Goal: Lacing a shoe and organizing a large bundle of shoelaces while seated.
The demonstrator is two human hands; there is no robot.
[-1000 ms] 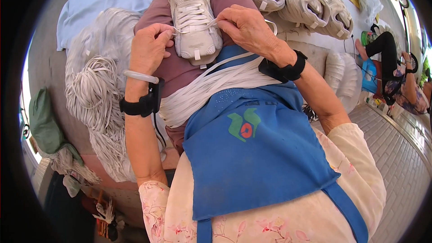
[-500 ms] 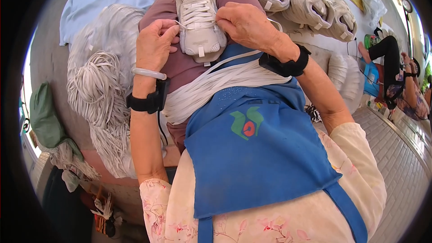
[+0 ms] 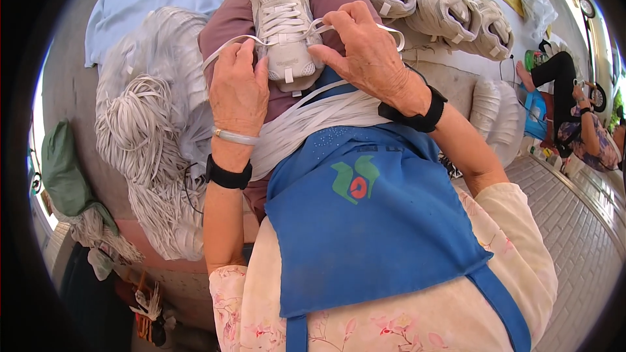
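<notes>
A beige-and-white sneaker rests on my lap with its toe away from me and its heel tab near. Flat white laces zigzag up its front. My left hand is at the shoe's left side, thumb apart from the bent fingers, and one lace end loops out past its fingertips. At the right side, my right hand has thumb and index finger spread. The other lace meets its index fingertip and comes out behind the hand. A bundle of white laces lies across my waist over the blue apron.
Several similar sneakers stand in a row at the far right. To the left are a heap of white laces, clear plastic wrapping and a green bag. Another person sits at the far right edge.
Both hands have loosened from pinching the laces. My left hand has moved nearer to me and slightly right, and its lace now hangs in a loop. My right hand's fingers have spread.
</notes>
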